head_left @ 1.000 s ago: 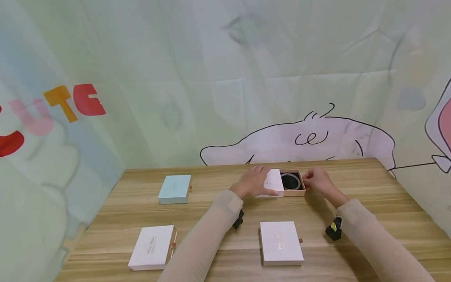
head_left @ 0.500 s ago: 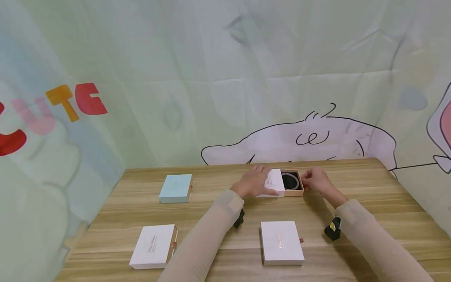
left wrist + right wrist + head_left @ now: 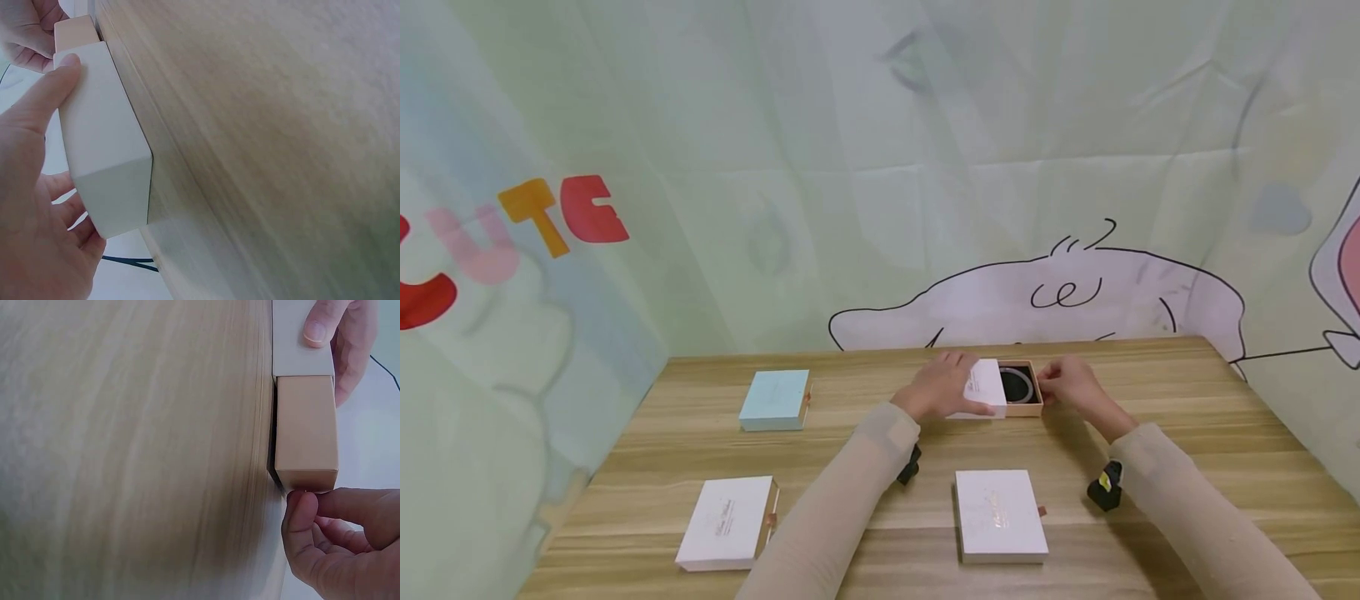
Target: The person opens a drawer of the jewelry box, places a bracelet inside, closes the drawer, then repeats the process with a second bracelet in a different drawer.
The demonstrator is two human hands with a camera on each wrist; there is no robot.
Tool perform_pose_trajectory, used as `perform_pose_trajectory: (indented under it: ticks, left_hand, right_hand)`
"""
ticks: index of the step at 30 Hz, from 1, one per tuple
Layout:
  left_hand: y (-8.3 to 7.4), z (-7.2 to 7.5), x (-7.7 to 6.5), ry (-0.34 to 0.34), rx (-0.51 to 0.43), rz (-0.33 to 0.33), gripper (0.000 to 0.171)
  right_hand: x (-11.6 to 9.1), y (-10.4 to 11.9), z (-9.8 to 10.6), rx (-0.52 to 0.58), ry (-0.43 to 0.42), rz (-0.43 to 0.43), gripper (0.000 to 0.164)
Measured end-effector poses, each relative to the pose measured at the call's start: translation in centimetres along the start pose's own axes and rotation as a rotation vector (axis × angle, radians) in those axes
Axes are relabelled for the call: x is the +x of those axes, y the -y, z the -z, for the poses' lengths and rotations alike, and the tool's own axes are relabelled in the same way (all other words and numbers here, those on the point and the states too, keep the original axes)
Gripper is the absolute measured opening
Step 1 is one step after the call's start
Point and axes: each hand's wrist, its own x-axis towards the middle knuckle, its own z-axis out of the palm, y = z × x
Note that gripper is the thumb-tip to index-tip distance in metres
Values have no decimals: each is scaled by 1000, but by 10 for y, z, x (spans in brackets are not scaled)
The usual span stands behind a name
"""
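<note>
At the back of the table stands a drawer box, its white sleeve (image 3: pixel 987 385) gripped by my left hand (image 3: pixel 942 387) with the thumb along the front and fingers behind. From the sleeve's right end juts a light-brown drawer (image 3: pixel 306 425), partly pulled out. Inside it a ring-shaped bangle (image 3: pixel 1028 385) lies on black padding. My right hand (image 3: pixel 1078 387) has thumb and fingertips pinched together at the drawer's outer end, where they hide the pull tab. In the left wrist view, the thumb tip (image 3: pixel 72 61) presses near the sleeve's open end.
A light-blue box (image 3: pixel 775 398) lies at the back left of the wooden table (image 3: pixel 865 458). One white box (image 3: pixel 728 521) is at the front left, another white box (image 3: pixel 1000 512) at the front centre. Both have small brown tabs. A printed curtain (image 3: pixel 850 167) hangs behind.
The drawer has slid slightly left into its sleeve, so less of it shows. My right hand has moved left with it, while the left hand keeps its grip on the sleeve.
</note>
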Motion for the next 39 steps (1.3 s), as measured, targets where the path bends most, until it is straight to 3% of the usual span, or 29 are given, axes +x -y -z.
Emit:
perform_pose_trajectory:
  ticks: [7, 39]
  left_hand:
    - [0, -1, 1, 5, -3, 12, 98]
    - [0, 0, 1, 8, 9, -2, 98]
  right_hand:
    - [-10, 23, -3, -41, -7, -66, 8]
    - [-7, 27, -12, -64, -5, -55, 7]
